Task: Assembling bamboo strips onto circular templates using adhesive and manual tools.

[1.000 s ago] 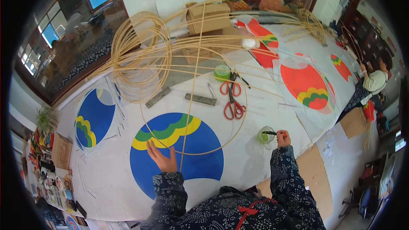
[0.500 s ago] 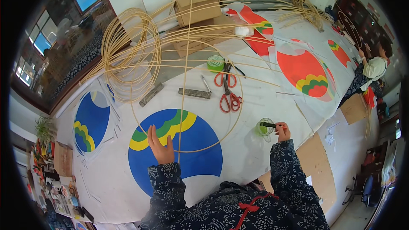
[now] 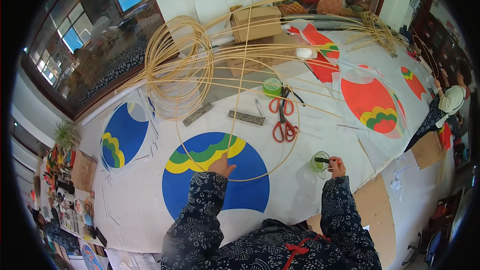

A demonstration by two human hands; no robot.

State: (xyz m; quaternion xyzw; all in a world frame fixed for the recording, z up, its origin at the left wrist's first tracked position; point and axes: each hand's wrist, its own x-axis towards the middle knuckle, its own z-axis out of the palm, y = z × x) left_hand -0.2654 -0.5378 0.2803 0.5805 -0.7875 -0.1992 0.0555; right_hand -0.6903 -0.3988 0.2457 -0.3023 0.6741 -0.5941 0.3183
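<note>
A large round blue sheet (image 3: pixel 245 195) with green and yellow scalloped bands lies before me, and a hoop of thin bamboo strip (image 3: pixel 270 170) rests over it. My left hand (image 3: pixel 219 166) is on the sheet, where a long straight bamboo strip (image 3: pixel 235 120) meets it. Its thumb stands apart, and the other fingers are foreshortened. At the right, my right hand (image 3: pixel 337 166) pinches a dark-handled brush (image 3: pixel 323 160), whose tip is inside a clear glass mug (image 3: pixel 320 168) of pale green liquid.
Red-handled scissors (image 3: pixel 285 131), a green tape roll (image 3: pixel 272 87) and grey metal bars (image 3: pixel 246 117) lie beyond the hoop. Coiled bamboo (image 3: pixel 175 65) and a cardboard box (image 3: pixel 256 23) are farther back. Red fish-shaped sheets (image 3: pixel 367 97) lie right; another person (image 3: pixel 450 97) works beyond them.
My left hand has gone from spread fingers over the sheet to the straight bamboo strip, slightly farther right on the sheet. My right hand still holds the brush in the mug. The view has shifted.
</note>
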